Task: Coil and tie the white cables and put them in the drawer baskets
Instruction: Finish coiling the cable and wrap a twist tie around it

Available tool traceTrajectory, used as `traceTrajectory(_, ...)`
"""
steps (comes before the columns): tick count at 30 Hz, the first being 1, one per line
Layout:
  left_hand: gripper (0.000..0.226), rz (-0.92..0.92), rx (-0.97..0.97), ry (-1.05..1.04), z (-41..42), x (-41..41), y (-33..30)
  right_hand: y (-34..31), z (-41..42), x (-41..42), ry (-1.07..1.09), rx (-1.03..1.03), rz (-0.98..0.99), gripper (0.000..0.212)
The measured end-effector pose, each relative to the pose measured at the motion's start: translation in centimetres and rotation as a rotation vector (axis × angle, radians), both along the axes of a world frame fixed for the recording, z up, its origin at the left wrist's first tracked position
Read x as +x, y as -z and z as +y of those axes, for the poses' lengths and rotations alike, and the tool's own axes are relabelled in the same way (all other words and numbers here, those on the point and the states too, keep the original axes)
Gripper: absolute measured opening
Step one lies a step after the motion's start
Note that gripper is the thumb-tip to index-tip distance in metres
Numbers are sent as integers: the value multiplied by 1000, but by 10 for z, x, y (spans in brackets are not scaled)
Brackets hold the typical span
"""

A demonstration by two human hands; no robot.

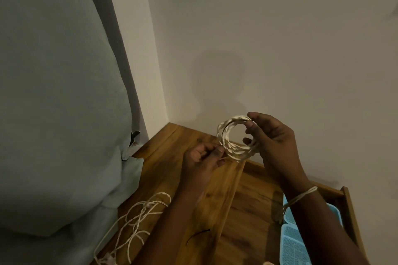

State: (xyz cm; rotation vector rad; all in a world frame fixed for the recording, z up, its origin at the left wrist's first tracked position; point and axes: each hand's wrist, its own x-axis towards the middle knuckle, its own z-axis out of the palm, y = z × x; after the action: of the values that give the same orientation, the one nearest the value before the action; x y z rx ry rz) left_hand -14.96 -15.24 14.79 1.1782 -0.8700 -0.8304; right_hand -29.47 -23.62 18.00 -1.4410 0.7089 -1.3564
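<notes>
— What does each hand have hold of?

— The right hand holds a coiled white cable upright in the air, thumb and forefinger closed on the top of the ring, the lower fingers curled through its right side. The left hand pinches the ring's lower left edge between thumb and forefinger, closed tight on the strands there. A thin dark tie appears to run along the coil's inner left curve; whether it is fastened cannot be told.

— And just below the grip?

— A wooden cabinet top and, to the right of it, an open wooden drawer. The coil hangs above the line where they meet, touching neither.

— Where are the baskets?

— Under the right forearm, in the drawer's near right part: two blue mesh baskets, largely hidden by the arm. A white cord is wound round the right wrist.

— Anything further out?

— Well below and left of the left hand, loose white cables lie sprawled on the cabinet top, uncoiled. A short dark wire lies on the wood near the left forearm. Far left, a pale green cushion leans against the wall.
</notes>
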Motion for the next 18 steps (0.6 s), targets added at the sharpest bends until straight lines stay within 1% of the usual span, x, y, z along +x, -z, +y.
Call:
traceTrajectory(4, 14, 140, -29, 86, -7, 2, 3, 6, -2, -6, 15, 71, -5, 25)
traceTrajectory(9, 7, 299, -1, 209, -19, -7, 18, 17, 2, -23, -19, 230, 9, 26)
traceTrajectory(11, 5, 357, 48, 270, -22, -17, 35, 30, 2, -38, -26, 294, 49, 28)
traceTrajectory(12, 7, 370, 84, 297, -24, -23, 46, 39, 3, -48, -18, 324, 99, 29)
traceTrajectory(15, 9, 361, 225, 360, -25, -44, 92, 77, 13, -88, 13, 425, 271, 29)
traceTrajectory(17, 8, 343, 345, 426, -24, -67, 125, 105, 24, -119, 48, 491, 345, 26)
traceTrajectory(18, 11, 327, 409, 449, -22, -81, 141, 120, 31, -133, 88, 520, 374, 26)
